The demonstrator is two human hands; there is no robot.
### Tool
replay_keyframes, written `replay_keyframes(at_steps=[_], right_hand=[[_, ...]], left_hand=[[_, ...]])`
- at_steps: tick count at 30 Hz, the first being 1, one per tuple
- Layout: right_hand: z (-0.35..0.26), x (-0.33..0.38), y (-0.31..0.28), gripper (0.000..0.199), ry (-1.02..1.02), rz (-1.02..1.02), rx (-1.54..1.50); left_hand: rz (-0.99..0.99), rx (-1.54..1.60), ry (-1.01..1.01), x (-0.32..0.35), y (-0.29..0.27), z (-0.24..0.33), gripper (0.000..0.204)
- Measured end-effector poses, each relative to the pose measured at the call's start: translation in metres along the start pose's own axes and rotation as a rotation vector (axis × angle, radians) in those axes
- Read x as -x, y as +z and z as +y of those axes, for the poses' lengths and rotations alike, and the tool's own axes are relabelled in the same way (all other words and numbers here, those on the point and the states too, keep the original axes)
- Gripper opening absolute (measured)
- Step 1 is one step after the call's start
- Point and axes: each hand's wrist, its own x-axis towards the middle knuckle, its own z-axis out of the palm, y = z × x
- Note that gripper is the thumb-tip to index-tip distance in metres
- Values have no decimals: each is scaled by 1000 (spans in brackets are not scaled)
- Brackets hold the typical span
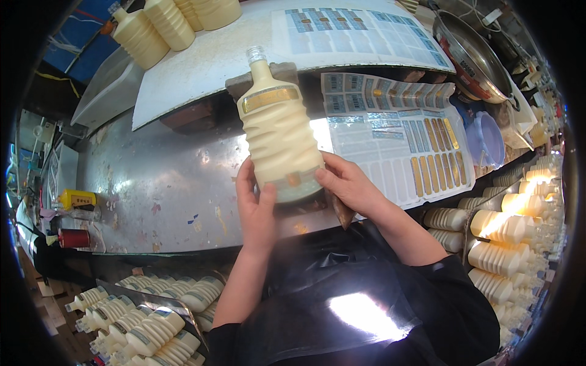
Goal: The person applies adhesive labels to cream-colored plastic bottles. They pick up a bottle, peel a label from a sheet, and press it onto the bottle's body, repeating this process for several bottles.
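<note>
A cream-coloured ribbed bottle with a clear threaded neck is tilted away from me, its neck end over a dark grey block. A gold band crosses its shoulder, and a patterned band with a small orange patch runs near its base. My left hand grips the lower left side, thumb on the front. From the right, my right hand holds the lower edge, its thumb on the patterned band. Below the right hand sticks out a brown pointed piece; whether that hand holds it I cannot tell.
Sheets of blue and gold decals lie right of the bottle, with another sheet on the white board. Several cream bottles stand far left. A metal pan and a lilac tub are right. Racked bottles flank me.
</note>
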Motion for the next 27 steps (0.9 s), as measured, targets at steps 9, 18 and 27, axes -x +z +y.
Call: replay_keyframes(at_steps=[9,18,27], right_hand=[[-17,6,-1,48,17,5,-24],[-3,8,-13,52,42,106,50],[3,2,-12,52,161,114,-66]], left_hand=[[16,32,5,4,2,-1,73],[25,-779,385,3,-11,-1,93],[118,-963,577,5,8,25,86]])
